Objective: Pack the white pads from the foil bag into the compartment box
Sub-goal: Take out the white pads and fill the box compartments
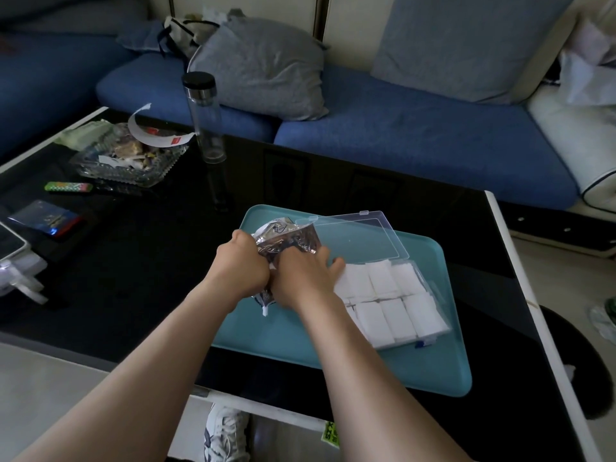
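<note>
The left hand (241,265) has its fingers curled tight round the crumpled bag (286,240), holding it over the tray (300,345). The right hand (305,278) has its fingers in the bag's mouth (hidden there, so their grip cannot be told), thumb out. Just right of that thumb lies the box (363,235), lid open, with pads (393,315) filling its compartments.

Both bare forearms enter from the lower edge of the frame and converge at its centre, with the wrists close together and the hands touching. The left hand (241,266) is closed in a fist-like grip, its fingers curled round the gathered end of the foil bag (286,240). The right hand (306,275) lies back-up just right of it, thumb extended toward the right (its fingers are hidden by the foil, so their curl cannot be determined).
</note>
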A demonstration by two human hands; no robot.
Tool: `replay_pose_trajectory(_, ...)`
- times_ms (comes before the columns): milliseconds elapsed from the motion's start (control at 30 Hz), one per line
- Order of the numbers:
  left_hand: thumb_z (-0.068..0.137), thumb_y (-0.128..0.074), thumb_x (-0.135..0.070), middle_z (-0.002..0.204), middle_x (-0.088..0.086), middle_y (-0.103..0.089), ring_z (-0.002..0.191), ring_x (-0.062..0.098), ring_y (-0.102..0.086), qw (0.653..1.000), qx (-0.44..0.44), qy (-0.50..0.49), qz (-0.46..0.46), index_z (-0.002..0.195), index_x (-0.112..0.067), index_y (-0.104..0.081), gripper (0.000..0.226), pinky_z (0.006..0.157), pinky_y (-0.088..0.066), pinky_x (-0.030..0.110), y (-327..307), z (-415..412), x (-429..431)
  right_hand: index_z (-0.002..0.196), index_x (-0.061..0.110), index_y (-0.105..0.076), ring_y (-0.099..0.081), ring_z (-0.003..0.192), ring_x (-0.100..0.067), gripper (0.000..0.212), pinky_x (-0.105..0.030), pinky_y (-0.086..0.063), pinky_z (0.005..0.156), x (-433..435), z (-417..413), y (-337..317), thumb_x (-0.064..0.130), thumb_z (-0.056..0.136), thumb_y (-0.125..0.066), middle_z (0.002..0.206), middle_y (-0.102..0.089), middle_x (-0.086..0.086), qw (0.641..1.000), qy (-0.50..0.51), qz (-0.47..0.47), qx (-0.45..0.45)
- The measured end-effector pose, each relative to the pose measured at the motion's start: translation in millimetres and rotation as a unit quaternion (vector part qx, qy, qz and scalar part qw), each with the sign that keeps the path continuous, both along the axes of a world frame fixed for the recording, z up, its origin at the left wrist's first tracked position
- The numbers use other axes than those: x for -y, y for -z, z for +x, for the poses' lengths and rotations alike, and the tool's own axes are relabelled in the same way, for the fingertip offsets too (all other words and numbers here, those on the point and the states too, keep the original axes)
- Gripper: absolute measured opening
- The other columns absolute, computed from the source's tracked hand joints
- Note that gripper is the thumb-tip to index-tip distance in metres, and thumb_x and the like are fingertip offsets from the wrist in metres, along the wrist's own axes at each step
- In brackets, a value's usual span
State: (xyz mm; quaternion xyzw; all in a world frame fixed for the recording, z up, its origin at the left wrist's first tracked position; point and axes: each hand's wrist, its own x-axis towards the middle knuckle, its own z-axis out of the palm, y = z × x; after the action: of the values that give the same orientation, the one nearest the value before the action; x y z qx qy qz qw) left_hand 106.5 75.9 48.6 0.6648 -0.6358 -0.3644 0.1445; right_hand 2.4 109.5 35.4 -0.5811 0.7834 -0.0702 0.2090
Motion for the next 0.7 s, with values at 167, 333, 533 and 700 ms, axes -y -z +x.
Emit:
replay_pose_trajectory(167, 0.097, -0.054, -0.008, 0.101, 0.017, -0.056, 0.076, 0.024, -0.056, 1.0, -0.004, -0.013, -0.003, 0.118, -0.001, -0.046, 0.023, 0.051, -0.041, 0.031, 0, 1, -1, 0.101, 0.028, -0.067, -0.026, 0.141, -0.038, 0.006, -0.057, -0.012, 0.113, -4, 6, -4, 0.029, 0.097, -0.064, 0.118, -0.072, -0.002, 0.993, -0.064, -0.048, -0.084)
replay_pose_trajectory(333, 0.097, -0.053, -0.007, 0.097, 0.014, -0.055, 0.077, 0.024, -0.057, 1.0, -0.014, -0.025, 0.012, 0.118, -0.002, -0.046, 0.023, 0.052, -0.041, 0.031, 2, 3, 1, 0.114, 0.029, -0.069, -0.028, 0.14, -0.037, 0.018, -0.051, -0.02, 0.113, -5, 11, -10, 0.035, 0.098, -0.065, 0.119, -0.073, -0.003, 0.983, -0.12, -0.022, -0.135)
replay_pose_trajectory(533, 0.093, -0.051, -0.006, 0.102, 0.017, -0.059, 0.083, 0.028, -0.061, 0.997, -0.046, -0.052, 0.035, 0.118, -0.003, -0.047, 0.025, 0.06, -0.053, 0.036, 7, 8, 5, 0.107, 0.029, -0.066, -0.043, 0.128, -0.035, 0.01, -0.05, -0.024, 0.109, -5, 11, -10, 0.03, 0.098, -0.063, 0.116, -0.071, -0.004, 0.985, -0.109, -0.054, -0.125)
replay_pose_trajectory(700, 0.093, -0.054, -0.013, 0.102, 0.018, -0.062, 0.084, 0.031, -0.064, 0.994, -0.062, -0.076, 0.042, 0.115, -0.004, -0.048, 0.025, 0.056, -0.051, 0.034, 5, 8, 7, 0.071, 0.024, -0.049, -0.067, 0.093, -0.027, 0.025, -0.042, -0.028, 0.085, -1, 16, -9, 0.024, 0.084, -0.07, 0.084, -0.068, 0.002, 0.987, -0.057, -0.132, -0.074)
